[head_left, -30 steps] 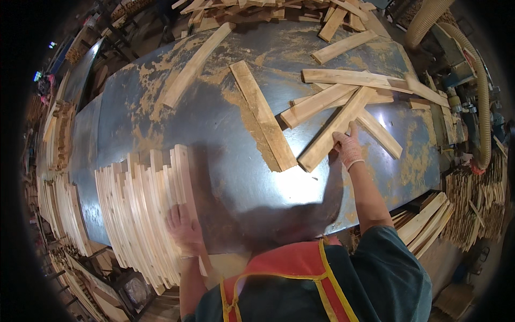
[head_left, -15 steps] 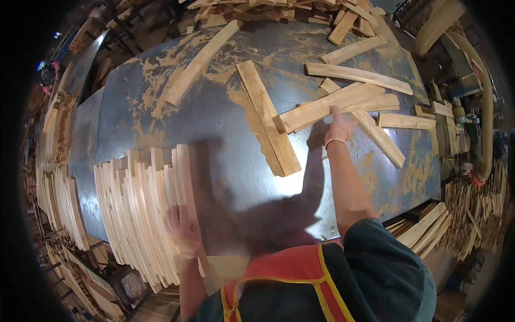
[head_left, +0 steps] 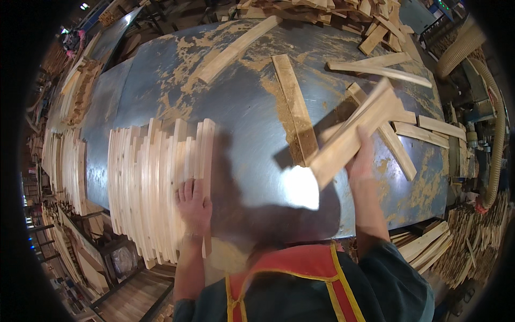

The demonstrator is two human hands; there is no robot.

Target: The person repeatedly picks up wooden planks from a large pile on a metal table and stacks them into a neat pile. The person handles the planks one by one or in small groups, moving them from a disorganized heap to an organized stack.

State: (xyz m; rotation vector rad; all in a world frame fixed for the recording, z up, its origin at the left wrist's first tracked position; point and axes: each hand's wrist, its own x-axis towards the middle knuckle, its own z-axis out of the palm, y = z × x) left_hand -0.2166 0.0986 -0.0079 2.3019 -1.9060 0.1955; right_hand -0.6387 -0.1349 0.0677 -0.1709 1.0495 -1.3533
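My right hand [head_left: 362, 158] is closed round the side of a pale wooden board [head_left: 348, 138], raised off the table and slanting from lower left to upper right. Its underside and part of my grip are hidden. My left hand [head_left: 194, 208] lies palm down, fingers extended, across the right part of a row of upright-packed wooden strips [head_left: 155, 188]. The strips stand side by side with uneven far ends. Beyond the raised board, a long board [head_left: 295, 107] lies along a ridge of sawdust, and another board [head_left: 396, 150] slants beneath the lifted one.
The dark metal table [head_left: 249, 161] carries patches of sawdust and more loose boards, one at the far left [head_left: 238, 48]. A heap of offcuts [head_left: 316, 12] sits at the far edge. Stacked strips [head_left: 64, 172] stand at left; a ribbed hose [head_left: 493, 134] hangs at right.
My right hand has lifted the board off the others and swung its near end toward me. My left hand stays on the row of strips. The whole view has shifted slightly.
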